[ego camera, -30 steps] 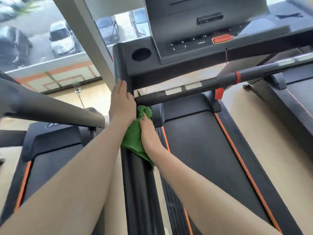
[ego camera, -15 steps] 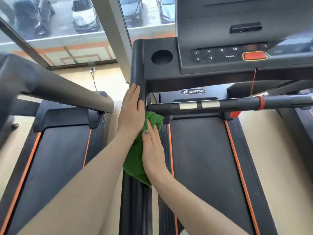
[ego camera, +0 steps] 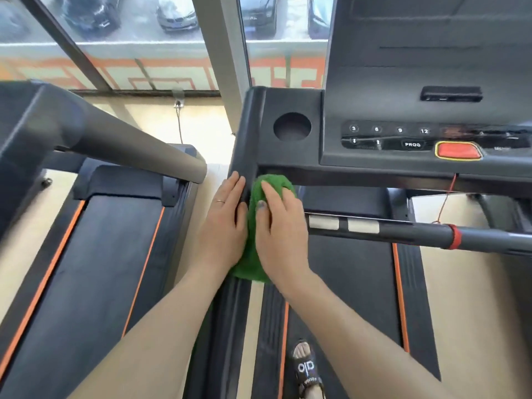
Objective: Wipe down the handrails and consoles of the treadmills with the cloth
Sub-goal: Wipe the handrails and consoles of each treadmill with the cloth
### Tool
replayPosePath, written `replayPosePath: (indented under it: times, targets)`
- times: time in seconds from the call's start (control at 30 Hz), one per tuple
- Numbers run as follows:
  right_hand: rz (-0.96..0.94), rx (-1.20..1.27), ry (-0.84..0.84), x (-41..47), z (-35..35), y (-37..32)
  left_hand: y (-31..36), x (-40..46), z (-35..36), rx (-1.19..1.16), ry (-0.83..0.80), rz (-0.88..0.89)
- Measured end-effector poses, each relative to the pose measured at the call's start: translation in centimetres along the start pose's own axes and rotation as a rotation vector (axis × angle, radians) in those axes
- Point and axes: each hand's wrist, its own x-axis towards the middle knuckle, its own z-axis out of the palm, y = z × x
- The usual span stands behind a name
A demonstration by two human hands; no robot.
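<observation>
Cloth point(ego camera: 254, 226): green, lying on upright point(ego camera: 243, 156) below console point(ego camera: 288, 156).
Right hand point(ego camera: 280, 226): flat, pressing cloth.
Left hand point(ego camera: 223, 223): flat, bracing upright.
Advice: keeping firm pressure, overlapping strokes.

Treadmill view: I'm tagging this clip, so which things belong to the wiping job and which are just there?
Job: cloth, left hand, right hand, handrail, console.

Just there: neighbouring treadmill, cars outside, sandal.
</observation>
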Motion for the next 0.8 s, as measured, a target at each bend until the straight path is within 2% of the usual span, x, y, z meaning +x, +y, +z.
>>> replayPosePath:
  times: [0.03, 0.1, 0.17, 0.27, 0.3, 0.37, 0.47, 0.57, 0.67, 0.8]
  targets:
    - [-0.128, -0.263, -0.053, 0.6, 0.7, 1.1, 0.0, -0.1, -0.1, 0.011, 0.004, -0.001]
    - [-0.197, -0.482, -0.209, 1.7, 1.3, 2.4, 0.0, -0.2, -0.1, 0.020, 0.008, 0.001]
    - [-0.132, -0.444, -0.422, 3.6, 0.3, 2.1, 0.0, -0.1, -0.2, 0.025, 0.010, -0.003]
    - [0.016, -0.402, -0.938, 7.6, -2.0, 2.0, 0.2, -0.3, -0.2, 0.041, 0.021, 0.005]
    - [0.026, -0.448, -1.039, 8.6, -2.4, 1.8, 0.2, -0.3, -0.2, 0.048, 0.025, 0.015]
    - [-0.055, -0.587, -1.087, 9.4, -2.0, 1.8, 0.3, -0.2, -0.2, 0.061, 0.037, 0.017]
    - [-0.151, -0.655, -1.014, 9.3, -0.4, 1.6, 0.4, -0.2, 0.0, 0.099, 0.057, 0.017]
    - [0.030, -0.572, -1.109, 10.9, 0.2, 1.8, 0.5, -0.2, 0.1, 0.128, 0.079, 0.023]
    - [0.239, -0.509, -1.294, 12.5, 0.1, 1.8, 0.7, -0.3, 0.2, 0.148, 0.098, 0.027]
    - [0.468, -0.274, -1.525, 13.2, -0.4, 1.6, 1.0, -0.2, 0.2, 0.176, 0.104, 0.029]
